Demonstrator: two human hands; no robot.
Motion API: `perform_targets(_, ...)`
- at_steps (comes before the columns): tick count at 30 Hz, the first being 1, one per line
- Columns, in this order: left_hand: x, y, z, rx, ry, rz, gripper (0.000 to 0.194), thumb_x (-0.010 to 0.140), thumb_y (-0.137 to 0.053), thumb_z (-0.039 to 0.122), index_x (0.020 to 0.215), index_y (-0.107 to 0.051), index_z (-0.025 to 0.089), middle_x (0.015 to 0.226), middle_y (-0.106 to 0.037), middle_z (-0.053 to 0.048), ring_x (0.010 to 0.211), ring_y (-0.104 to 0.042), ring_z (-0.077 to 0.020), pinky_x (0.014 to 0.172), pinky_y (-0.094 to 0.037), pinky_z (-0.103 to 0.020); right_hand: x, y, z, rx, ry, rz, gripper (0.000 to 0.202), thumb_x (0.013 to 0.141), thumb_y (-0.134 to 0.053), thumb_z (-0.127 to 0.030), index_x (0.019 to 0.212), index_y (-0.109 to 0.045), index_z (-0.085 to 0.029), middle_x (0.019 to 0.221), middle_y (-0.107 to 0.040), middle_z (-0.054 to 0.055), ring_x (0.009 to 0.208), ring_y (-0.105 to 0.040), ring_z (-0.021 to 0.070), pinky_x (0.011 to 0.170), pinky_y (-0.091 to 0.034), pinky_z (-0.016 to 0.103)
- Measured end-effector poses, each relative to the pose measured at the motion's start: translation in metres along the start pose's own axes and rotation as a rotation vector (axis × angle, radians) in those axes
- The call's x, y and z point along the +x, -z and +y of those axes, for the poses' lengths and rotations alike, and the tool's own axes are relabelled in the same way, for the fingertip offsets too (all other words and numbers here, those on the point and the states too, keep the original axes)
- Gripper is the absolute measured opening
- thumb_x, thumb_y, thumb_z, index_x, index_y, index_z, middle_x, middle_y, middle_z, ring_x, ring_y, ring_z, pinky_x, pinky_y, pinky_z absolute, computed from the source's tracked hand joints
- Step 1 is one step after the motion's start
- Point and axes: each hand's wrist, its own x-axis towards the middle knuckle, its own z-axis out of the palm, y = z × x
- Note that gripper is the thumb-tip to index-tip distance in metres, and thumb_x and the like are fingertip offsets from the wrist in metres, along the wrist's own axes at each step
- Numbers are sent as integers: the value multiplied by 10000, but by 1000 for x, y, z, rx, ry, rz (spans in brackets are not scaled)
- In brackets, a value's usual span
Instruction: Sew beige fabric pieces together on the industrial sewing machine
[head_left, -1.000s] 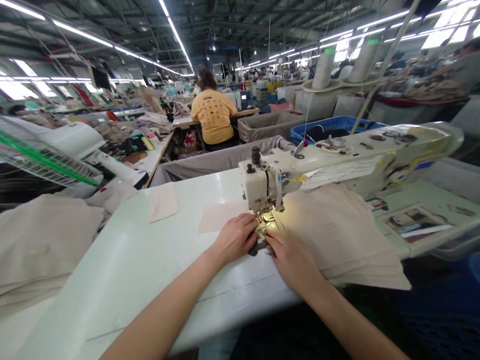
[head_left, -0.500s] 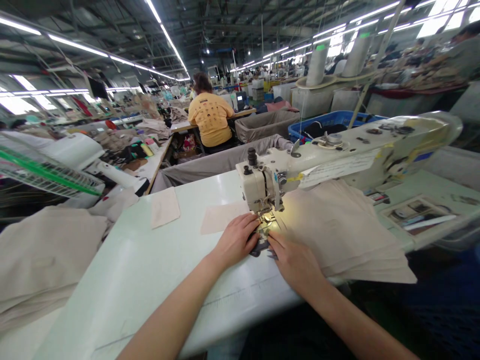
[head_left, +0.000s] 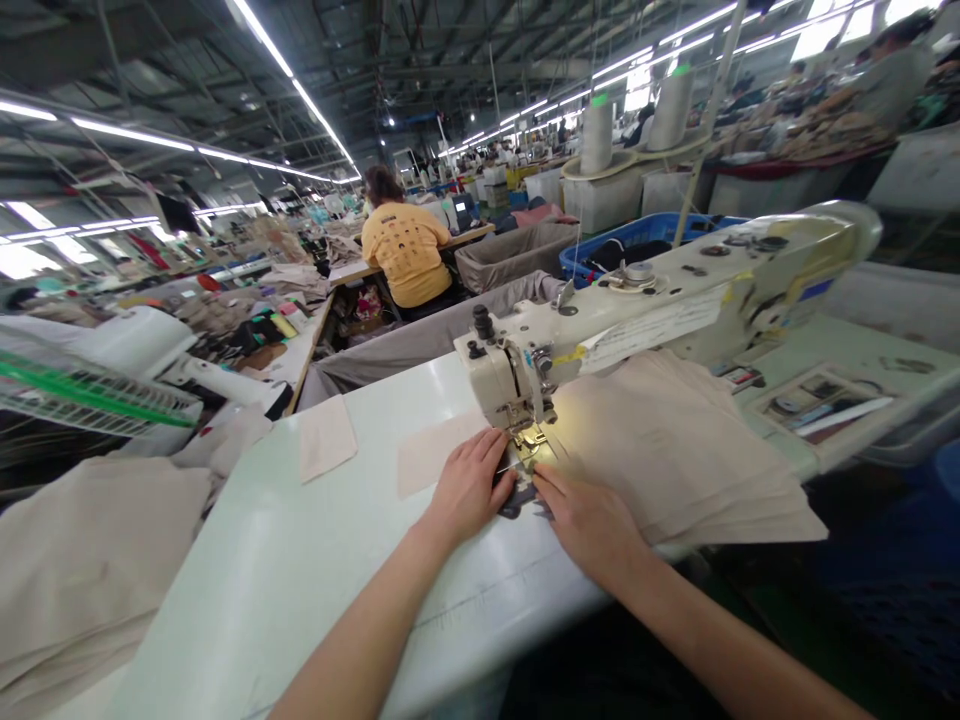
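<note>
A beige sewing machine [head_left: 517, 375] stands on the pale green table, its lamp lighting the needle area. My left hand [head_left: 471, 485] lies flat just left of the presser foot [head_left: 534, 436], fingers stretched forward over the edge of a small beige fabric piece [head_left: 427, 455]. My right hand [head_left: 592, 515] is closed in front of the foot, fingertips together close to the needle plate. Small grey metal points show beneath those fingers; what they belong to, and whether fabric is pinched there, is hidden. Right of the needle lies a stack of beige fabric panels [head_left: 675, 450], beside my right hand.
Another small beige piece [head_left: 328, 438] lies at the table's far left. More beige fabric [head_left: 90, 560] is heaped at the left, below a white fan [head_left: 135, 370]. Behind the machine are a grey cloth-lined bin [head_left: 420, 335], a blue basket [head_left: 637, 240] and a person in yellow [head_left: 405, 250].
The head view has shifted slightly, so the surroundings sit a little further left. Both hands stay at the presser foot, with hardly any visible movement.
</note>
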Motion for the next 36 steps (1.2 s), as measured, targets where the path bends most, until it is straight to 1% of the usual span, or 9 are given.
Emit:
perform_targets(3, 3, 7, 1, 60, 17, -15, 393, 1007, -482, 325, 1369, -540, 184, 1367, -614, -129, 1259, -558, -281, 1019, -496, -458, 1, 3, 0, 30, -4, -7, 411, 968, -437, -103, 1322, -630, -180, 1403, -619, 135, 963, -740, 226, 821, -593, 326)
perform_targets(5, 3, 13, 1, 73, 27, -31, 317, 1002, -464, 231, 1285, -602, 193, 1245, -664, -110, 1149, -599, -264, 949, -525, -425, 1, 6, 0, 54, -6, -10, 403, 970, -432, -104, 1311, -634, -181, 1404, -616, 132, 975, -734, 224, 829, -585, 327)
perform_targets(7, 0, 17, 3, 29, 22, -55, 305, 965, -455, 120, 1179, -658, 197, 1123, -677, -91, 1032, -621, -237, 898, -539, -381, 0, 8, -1, 87, -16, -8, 368, 978, -442, -126, 1269, -657, -191, 1371, -638, 121, 967, -730, 222, 819, -577, 328)
perform_targets(9, -5, 20, 10, -43, -17, -79, 302, 936, -466, 85, 1118, -679, 198, 1068, -662, -83, 964, -619, -222, 862, -545, -355, -3, 11, -1, 126, -28, 7, 318, 999, -451, -179, 1217, -681, -203, 1305, -673, 109, 942, -726, 216, 793, -570, 323)
perform_targets(12, -11, 20, 27, -64, -60, -82, 262, 942, -507, 146, 1157, -650, 191, 1126, -637, -99, 1009, -599, -247, 859, -545, -382, -8, 14, -2, 163, -17, 23, 277, 1011, -478, -240, 1200, -678, -207, 1268, -685, 91, 933, -718, 206, 777, -557, 309)
perform_targets(16, -10, 15, 41, 0, -19, -61, 295, 957, -525, 207, 1246, -586, 198, 1249, -606, -115, 1118, -569, -282, 899, -534, -433, -12, 15, -1, 154, -6, -19, 277, 1001, -513, -241, 1237, -652, -204, 1349, -647, 87, 990, -712, 208, 812, -550, 302)
perform_targets(20, -6, 11, 38, 5, -28, -46, 326, 960, -523, 222, 1283, -558, 201, 1270, -604, -114, 1135, -564, -282, 896, -528, -437, -9, 15, -1, 136, -15, -50, 296, 1007, -500, -236, 1267, -635, -193, 1384, -626, 96, 1010, -709, 214, 828, -552, 309)
perform_targets(30, -6, 10, 36, 16, -24, -37, 333, 966, -510, 230, 1293, -562, 196, 1274, -619, -122, 1152, -560, -294, 880, -524, -444, -5, 12, 0, 108, -5, -37, 286, 1002, -503, -218, 1250, -644, -199, 1378, -632, 87, 1001, -713, 210, 823, -552, 302)
perform_targets(36, -6, 9, 32, 1, -41, -13, 329, 967, -512, 235, 1289, -571, 203, 1266, -627, -129, 1151, -564, -292, 885, -522, -444, -4, 14, 0, 85, 14, -45, 274, 1012, -473, -226, 1230, -638, -200, 1354, -642, 83, 943, -715, 193, 774, -538, 279)
